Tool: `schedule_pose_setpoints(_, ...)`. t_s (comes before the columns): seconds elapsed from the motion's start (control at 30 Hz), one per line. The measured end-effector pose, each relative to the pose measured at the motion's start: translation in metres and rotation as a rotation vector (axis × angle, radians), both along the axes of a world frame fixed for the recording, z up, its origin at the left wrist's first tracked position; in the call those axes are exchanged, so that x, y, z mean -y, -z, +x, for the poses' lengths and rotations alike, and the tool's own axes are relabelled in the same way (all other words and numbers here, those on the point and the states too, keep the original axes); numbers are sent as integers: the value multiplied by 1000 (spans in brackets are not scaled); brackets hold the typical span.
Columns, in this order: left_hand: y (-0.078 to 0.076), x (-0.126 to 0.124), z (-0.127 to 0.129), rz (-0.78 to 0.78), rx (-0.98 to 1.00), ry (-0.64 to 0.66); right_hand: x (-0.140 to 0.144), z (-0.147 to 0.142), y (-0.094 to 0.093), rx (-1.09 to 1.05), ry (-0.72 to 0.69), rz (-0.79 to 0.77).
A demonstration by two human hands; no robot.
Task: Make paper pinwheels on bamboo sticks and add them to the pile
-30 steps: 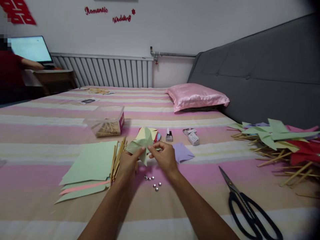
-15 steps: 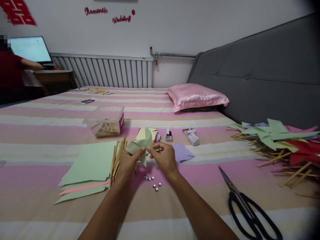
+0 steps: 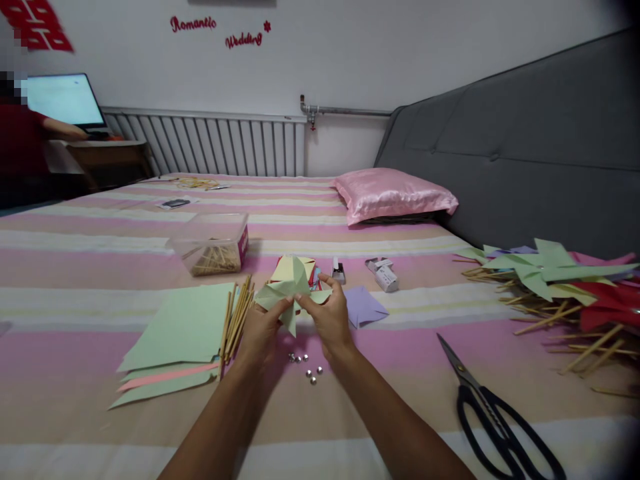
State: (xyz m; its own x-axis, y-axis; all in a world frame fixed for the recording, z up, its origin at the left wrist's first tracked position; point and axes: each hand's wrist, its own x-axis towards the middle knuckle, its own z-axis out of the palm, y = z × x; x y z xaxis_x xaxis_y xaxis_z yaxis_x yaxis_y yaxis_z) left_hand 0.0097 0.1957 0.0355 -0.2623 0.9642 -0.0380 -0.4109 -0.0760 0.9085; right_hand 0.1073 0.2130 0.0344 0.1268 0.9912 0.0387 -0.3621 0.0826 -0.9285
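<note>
A pale green paper pinwheel (image 3: pixel 290 287) is held up between my two hands, its blades folded in to the middle. My left hand (image 3: pixel 263 330) grips it from the left, thumb pressed near the centre. From the other side my right hand (image 3: pixel 330 320) has its thumb at the centre too, with the index finger raised behind a blade. Below the hands lie several small silver metal pieces (image 3: pixel 309 373). Beside my left wrist rests a bundle of wooden sticks (image 3: pixel 239 317) against a stack of green paper sheets (image 3: pixel 180 327). A purple cut paper square (image 3: pixel 365 307) lies right of my right hand.
Large black-handled scissors (image 3: pixel 485 407) lie at right, near a pile of finished pinwheels (image 3: pixel 545 267). A clear plastic box (image 3: pixel 215 247) holds thin sticks. Small boxes (image 3: pixel 384 275), a pink pillow (image 3: pixel 393 193) and a grey headboard (image 3: pixel 525 140) stand farther back. A person in red sits far left.
My right hand's fingers have opened out from a pinch, the index finger now lifted behind the blade. The pinwheel has shifted slightly, and a right-hand blade shows more.
</note>
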Motion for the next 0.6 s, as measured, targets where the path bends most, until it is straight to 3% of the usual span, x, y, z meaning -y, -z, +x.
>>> schedule_pose_setpoints(0.17,-1,1,-2,-30,-10,45,-5,10,-5,-11,-23,-30)
schedule_pose_setpoints(0.37,-8,5,-9,-59,-47,198,-14,42,-13,121,-275,-118)
schedule_pose_setpoints(0.6,-2,6,-6,-174,-169,276,-16,54,-13,352,-437,-11)
